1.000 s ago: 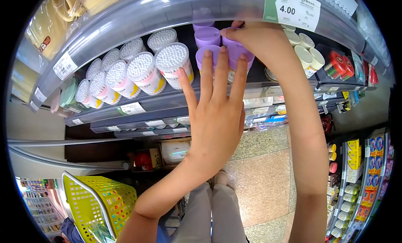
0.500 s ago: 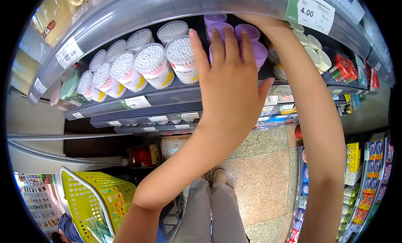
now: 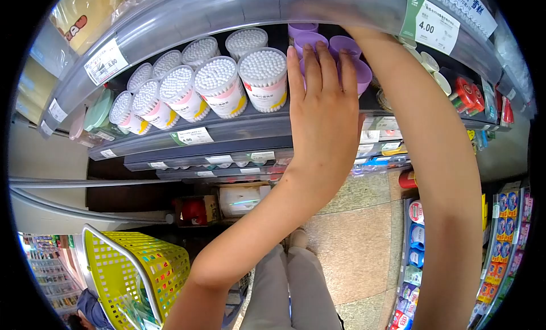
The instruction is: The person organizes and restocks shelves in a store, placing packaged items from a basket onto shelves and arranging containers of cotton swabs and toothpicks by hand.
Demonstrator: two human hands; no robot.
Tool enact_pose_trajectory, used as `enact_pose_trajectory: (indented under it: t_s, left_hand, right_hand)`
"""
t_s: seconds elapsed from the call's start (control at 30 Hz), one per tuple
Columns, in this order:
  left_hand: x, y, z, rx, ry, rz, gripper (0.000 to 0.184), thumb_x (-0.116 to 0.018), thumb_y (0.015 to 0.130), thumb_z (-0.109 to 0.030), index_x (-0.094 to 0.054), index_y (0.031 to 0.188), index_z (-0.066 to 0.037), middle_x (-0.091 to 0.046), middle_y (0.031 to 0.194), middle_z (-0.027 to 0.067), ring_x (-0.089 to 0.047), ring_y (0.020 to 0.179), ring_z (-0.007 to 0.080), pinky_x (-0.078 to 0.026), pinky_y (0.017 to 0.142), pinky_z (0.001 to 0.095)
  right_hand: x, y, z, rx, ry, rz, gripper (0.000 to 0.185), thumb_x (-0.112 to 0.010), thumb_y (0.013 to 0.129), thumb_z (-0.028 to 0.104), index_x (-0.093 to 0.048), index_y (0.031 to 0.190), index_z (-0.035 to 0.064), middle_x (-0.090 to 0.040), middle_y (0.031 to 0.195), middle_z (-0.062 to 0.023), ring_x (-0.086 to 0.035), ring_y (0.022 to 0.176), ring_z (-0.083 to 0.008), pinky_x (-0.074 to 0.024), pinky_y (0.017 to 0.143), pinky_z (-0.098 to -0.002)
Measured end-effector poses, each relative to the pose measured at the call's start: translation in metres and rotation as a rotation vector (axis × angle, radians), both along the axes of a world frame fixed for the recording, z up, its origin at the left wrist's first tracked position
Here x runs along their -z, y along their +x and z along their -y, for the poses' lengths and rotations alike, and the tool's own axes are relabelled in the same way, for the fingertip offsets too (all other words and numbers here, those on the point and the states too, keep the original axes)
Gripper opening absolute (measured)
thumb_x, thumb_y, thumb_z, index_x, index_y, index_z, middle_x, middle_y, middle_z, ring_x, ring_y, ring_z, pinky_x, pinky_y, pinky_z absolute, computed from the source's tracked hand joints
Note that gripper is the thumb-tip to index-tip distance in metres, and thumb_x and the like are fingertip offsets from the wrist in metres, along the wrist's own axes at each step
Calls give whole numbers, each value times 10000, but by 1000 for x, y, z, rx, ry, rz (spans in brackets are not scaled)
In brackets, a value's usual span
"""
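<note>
My left hand (image 3: 324,114) lies with its fingers a little apart over the front purple-lidded tubs (image 3: 362,75), its fingertips on or just above them. Further purple tubs (image 3: 344,45) stand behind it on the shelf. My right forearm (image 3: 421,119) reaches in under the clear shelf edge; the right hand itself is hidden behind that edge, so its fingers and anything in them do not show. Left of my left hand, two rows of clear tubs of white cotton swabs (image 3: 263,79) stand upright, the nearest one close to my index finger.
The clear curved shelf edge (image 3: 256,8) with price tags runs above the tubs. White-lidded containers (image 3: 441,83) and red packs (image 3: 465,94) sit to the right. A yellow-green basket (image 3: 165,256) stands lower left, near a person's dark sleeve (image 3: 92,308). More stocked shelves are lower right.
The view has shifted, so the tubs appear further right. My left hand's fingers have drawn closer together. My right hand, partly visible a second ago at the back purple tubs, is now hidden.
</note>
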State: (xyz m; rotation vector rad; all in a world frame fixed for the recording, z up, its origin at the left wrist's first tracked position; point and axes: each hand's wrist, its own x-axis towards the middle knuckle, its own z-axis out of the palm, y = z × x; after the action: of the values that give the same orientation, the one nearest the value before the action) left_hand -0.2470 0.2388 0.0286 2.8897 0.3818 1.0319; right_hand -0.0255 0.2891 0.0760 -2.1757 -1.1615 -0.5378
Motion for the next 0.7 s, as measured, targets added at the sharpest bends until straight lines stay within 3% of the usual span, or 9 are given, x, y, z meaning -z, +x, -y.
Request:
enact_pose_trajectory:
  t_s: [0.17, 0.43, 0.7]
  left_hand:
    - [3, 1, -1, -10, 12, 15, 812, -806, 745, -237, -423, 1399, 53, -485, 1381, 277, -444, 1322, 420, -199, 1187, 576]
    - [8, 5, -2, -39, 87, 29, 831, -826, 708, -210, -434, 1396, 43, -495, 1368, 269, -451, 1316, 419, -217, 1184, 573]
    - [2, 0, 0, -25, 75, -11, 826, -823, 711, -209, -441, 1407, 19, -506, 1373, 248, -463, 1315, 404, -226, 1186, 561]
  right_hand:
    - [-6, 21, 42, 72, 166, 69, 384, -672, 896, 398, -707, 1128, 94, -717, 1085, -133, -682, 962, -295, -511, 878, -391]
    - [11, 2, 57, -78, -157, 52, 374, -668, 903, 383, -704, 1136, 92, -716, 1091, -135, -681, 967, -296, -510, 883, -394]
    - [15, 3, 59, -51, -227, 40, 364, -664, 910, 368, -702, 1143, 90, -714, 1097, -137, -681, 972, -297, -509, 887, -396]
